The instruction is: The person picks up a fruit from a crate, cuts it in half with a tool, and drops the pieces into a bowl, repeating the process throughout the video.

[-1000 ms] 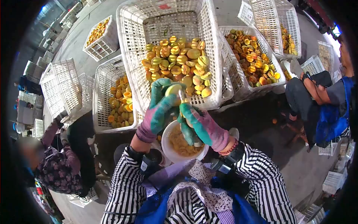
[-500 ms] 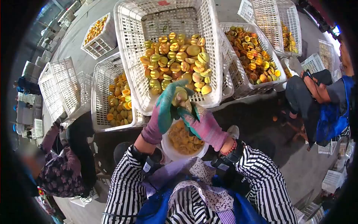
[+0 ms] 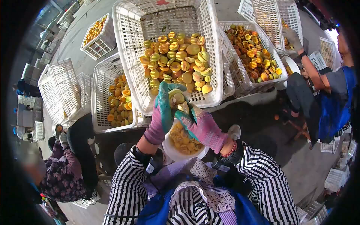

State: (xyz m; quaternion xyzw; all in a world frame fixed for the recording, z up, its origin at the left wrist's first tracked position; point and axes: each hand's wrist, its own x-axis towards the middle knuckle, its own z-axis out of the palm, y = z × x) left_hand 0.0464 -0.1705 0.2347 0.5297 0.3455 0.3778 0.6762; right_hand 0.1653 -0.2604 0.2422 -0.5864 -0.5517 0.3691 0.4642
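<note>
My left hand, in a green and pink glove, is closed around a cut yellow-green fruit. My right hand, gloved the same way, has its fingers pressed together against the fruit's lower right side; whether it grips a small tool there I cannot make out. Both hands are over the near rim of a large white basket that holds many yellow and green fruits. Below them, between my knees, stands a white bucket with yellow fruit halves in it.
Fruit-filled white baskets stand left and right. Another basket is at the back left, and tilted ones are at the far left. Co-workers sit at the left and right, the right one reaching into a basket.
My left hand and the fruit have shifted slightly left. The right co-worker's arm has stretched up to a basket. At the left, the co-worker's hands have come together.
</note>
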